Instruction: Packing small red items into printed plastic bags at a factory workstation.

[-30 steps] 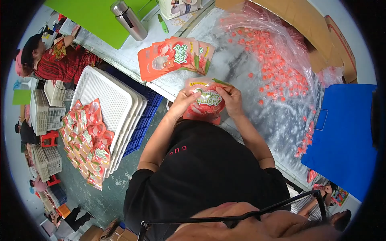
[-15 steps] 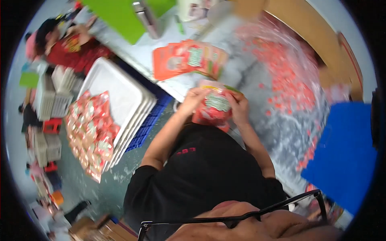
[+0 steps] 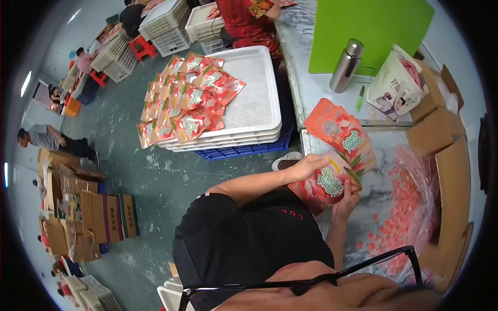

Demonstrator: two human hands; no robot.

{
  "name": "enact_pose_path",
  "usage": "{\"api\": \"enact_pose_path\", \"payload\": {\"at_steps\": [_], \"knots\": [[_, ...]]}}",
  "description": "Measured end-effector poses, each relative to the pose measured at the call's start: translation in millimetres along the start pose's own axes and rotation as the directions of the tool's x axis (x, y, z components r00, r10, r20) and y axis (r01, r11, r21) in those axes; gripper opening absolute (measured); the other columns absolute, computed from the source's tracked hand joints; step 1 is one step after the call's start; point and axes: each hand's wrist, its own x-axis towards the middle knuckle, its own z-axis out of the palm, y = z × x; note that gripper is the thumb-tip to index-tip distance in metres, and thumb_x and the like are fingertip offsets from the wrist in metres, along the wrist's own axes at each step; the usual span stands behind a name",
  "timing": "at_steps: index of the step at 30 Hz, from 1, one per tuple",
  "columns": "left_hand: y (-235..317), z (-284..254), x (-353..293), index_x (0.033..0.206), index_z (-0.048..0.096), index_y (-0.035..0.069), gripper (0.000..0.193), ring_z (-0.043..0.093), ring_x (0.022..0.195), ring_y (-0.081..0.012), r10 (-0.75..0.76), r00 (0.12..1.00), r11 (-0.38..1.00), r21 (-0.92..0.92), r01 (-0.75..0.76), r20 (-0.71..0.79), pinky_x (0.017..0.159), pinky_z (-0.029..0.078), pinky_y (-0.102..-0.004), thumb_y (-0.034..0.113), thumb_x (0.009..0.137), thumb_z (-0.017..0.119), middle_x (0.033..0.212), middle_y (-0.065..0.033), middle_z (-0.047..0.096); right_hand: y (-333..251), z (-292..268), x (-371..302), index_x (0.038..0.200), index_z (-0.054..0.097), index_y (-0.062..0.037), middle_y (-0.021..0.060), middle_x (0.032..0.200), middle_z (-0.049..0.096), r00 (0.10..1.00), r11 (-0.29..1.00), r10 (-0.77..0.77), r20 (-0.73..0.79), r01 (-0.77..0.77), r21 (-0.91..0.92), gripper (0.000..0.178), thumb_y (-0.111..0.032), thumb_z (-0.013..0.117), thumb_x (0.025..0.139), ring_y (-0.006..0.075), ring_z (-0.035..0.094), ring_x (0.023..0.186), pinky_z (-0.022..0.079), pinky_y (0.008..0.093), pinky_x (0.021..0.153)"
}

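A red and pink candy pouch [image 3: 326, 185] is held between both hands in front of my body. My left hand [image 3: 313, 167] closes on its upper left edge, thumb on the front. My right hand [image 3: 346, 202] grips the right side, its fingers partly behind the pouch. Just beyond lies a fanned stack of flat matching pouches [image 3: 337, 124] on the table. To the right, many small wrapped pink pieces [image 3: 395, 220] are spread on the marbled tabletop, partly inside a clear plastic bag [image 3: 428, 179].
Filled pouches [image 3: 189, 98] are heaped on a stack of white trays [image 3: 254, 116] at left. A steel flask [image 3: 346, 66], a green cutter [image 3: 360, 99] and a white bag [image 3: 397, 85] stand or lie farther back. Cardboard boxes [image 3: 451, 192] border the right. A person [image 3: 249, 23] works beyond the trays.
My view has swung left, so the trays, floor and boxes show more fully and the pouch sits farther right in the picture. Both hands still hold the pouch.
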Motion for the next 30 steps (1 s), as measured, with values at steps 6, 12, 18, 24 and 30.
{"api": "enact_pose_path", "payload": {"at_steps": [6,12,18,24,30], "knots": [[55.2,-69.2,-19.2,0.101,0.066,0.003,0.042,0.056,0.072,-0.0106,0.397,0.760,0.897,0.393,-0.202,-0.515,0.059,0.045,-0.0261,0.041,0.099,0.049,0.080,-0.0020,0.062,-14.3,45.6,24.2,0.131,0.049,0.0037,0.0112,0.119,0.060,0.960,0.953,-0.063,0.273,0.140,-0.269,0.037,-0.008,0.054,0.097,0.0224,0.058,0.108,0.044,0.0346,0.097],[130.4,-240.8,-117.7,0.109,0.059,-0.003,0.039,0.056,0.089,-0.0244,0.747,-0.060,0.664,0.747,0.038,-0.662,0.077,0.043,-0.0393,0.034,0.098,0.049,0.099,-0.0161,0.059,-7.9,-22.1,26.5,0.130,0.050,0.0027,0.0125,0.123,0.059,0.941,0.946,0.261,0.214,-0.205,-0.251,0.036,-0.012,0.054,0.097,0.0220,0.063,0.099,0.051,0.0336,0.089],[119.7,-261.8,-119.7,0.137,0.046,0.002,0.054,0.027,0.141,-0.0370,0.979,0.099,0.016,0.548,0.836,-0.180,0.112,0.017,-0.0581,0.027,0.090,0.054,0.149,-0.0225,0.033,20.9,-85.5,10.8,0.113,0.061,0.0016,0.0070,0.097,0.066,0.900,0.823,0.426,-0.088,-0.426,-0.375,0.023,-0.014,0.058,0.097,0.0144,0.065,0.082,0.055,0.0267,0.073],[105.6,-297.2,-73.7,0.144,0.041,0.012,0.065,0.022,0.143,-0.0341,0.601,0.733,-0.496,0.570,0.655,-0.319,0.113,0.012,-0.0621,0.046,0.090,0.051,0.153,-0.0139,0.033,16.8,-84.5,7.7,0.113,0.060,0.0013,0.0090,0.097,0.066,0.894,0.797,0.421,-0.153,-0.445,-0.409,0.023,-0.015,0.057,0.097,0.0138,0.065,0.074,0.055,0.0246,0.064],[112.2,-330.5,-59.5,0.138,0.047,0.008,0.067,0.027,0.137,-0.0438,0.683,0.595,-0.464,0.378,0.801,-0.424,0.110,0.015,-0.0667,0.054,0.089,0.048,0.147,-0.0166,0.037,37.2,-119.5,-1.5,0.114,0.060,0.0016,0.0111,0.094,0.067,0.903,0.821,0.353,-0.243,-0.424,-0.383,0.026,-0.018,0.058,0.097,0.0161,0.066,0.069,0.056,0.0270,0.060]]}}
